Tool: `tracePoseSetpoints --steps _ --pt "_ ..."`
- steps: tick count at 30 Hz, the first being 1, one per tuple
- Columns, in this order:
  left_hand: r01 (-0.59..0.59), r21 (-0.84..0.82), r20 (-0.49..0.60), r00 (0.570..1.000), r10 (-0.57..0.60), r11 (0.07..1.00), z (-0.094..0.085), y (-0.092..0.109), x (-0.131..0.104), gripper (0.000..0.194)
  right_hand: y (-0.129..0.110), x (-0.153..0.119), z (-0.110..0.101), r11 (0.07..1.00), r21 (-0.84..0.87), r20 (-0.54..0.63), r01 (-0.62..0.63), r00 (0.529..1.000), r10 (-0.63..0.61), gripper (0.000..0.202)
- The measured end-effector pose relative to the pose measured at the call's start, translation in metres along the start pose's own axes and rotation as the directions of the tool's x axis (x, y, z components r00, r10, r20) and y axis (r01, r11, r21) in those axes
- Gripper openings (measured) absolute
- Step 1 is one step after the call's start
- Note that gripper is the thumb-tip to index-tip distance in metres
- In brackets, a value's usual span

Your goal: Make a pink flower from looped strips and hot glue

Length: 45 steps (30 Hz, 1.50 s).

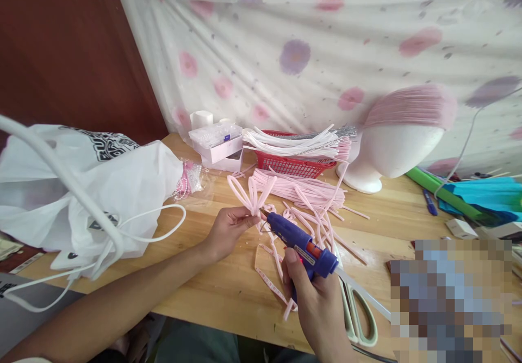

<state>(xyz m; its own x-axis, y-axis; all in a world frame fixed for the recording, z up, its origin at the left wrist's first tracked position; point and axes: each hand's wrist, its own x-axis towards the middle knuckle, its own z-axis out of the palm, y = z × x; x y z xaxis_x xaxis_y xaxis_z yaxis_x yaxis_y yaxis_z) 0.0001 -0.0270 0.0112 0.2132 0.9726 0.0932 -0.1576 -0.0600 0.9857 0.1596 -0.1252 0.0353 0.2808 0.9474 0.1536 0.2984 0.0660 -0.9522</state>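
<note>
Pink loops [254,204]: held above table [207,287], by the gun's nozzle; judged light, bendable, best gripped at base.
Left hand [223,237]: fingertips pinched together on loops' base.
Glue gun [291,231]: judged stiff, heavier; handle wrapped by right hand [320,298].

Left hand [228,233] pinching pink loops [253,201], right hand [320,303] gripping glue gun [290,232]

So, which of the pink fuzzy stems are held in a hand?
The looped pink stems pinched in the left hand, beside the blue glue gun; others lie in a straight bundle or loose on the wooden table.
</note>
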Motion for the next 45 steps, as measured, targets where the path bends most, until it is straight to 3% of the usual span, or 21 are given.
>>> tracePoseSetpoints --steps 4,7,34,41,45 --pt "0.006 -0.004 0.001 1.0 -0.006 1.0 0.0 -0.002 0.001 0.023 0.0 -0.007 0.002 0.988 0.052 0.044 -0.145 0.989 0.143 0.05" --pt "0.008 -0.01 0.006 1.0 -0.008 1.0 0.0 -0.003 0.001 0.023 -0.003 -0.01 0.003 0.982 0.074 0.047 -0.175 0.984 0.172 0.05" --pt "-0.014 -0.044 0.028 0.999 0.016 0.999 -0.001 -0.007 0.001 0.022 0.001 -0.009 0.003 1.0 -0.005 0.011 -0.019 1.0 0.019 0.047" --pt "-0.014 -0.041 0.028 1.0 0.015 0.999 -0.001 -0.009 0.001 0.022 -0.001 -0.006 0.002 0.999 0.018 -0.017 -0.035 0.999 0.036 0.048" --pt "-0.026 -0.041 0.028 0.999 0.027 0.999 -0.002 -0.008 0.0 0.024 0.007 -0.003 0.0 0.996 0.044 0.054 -0.073 0.996 0.071 0.05"
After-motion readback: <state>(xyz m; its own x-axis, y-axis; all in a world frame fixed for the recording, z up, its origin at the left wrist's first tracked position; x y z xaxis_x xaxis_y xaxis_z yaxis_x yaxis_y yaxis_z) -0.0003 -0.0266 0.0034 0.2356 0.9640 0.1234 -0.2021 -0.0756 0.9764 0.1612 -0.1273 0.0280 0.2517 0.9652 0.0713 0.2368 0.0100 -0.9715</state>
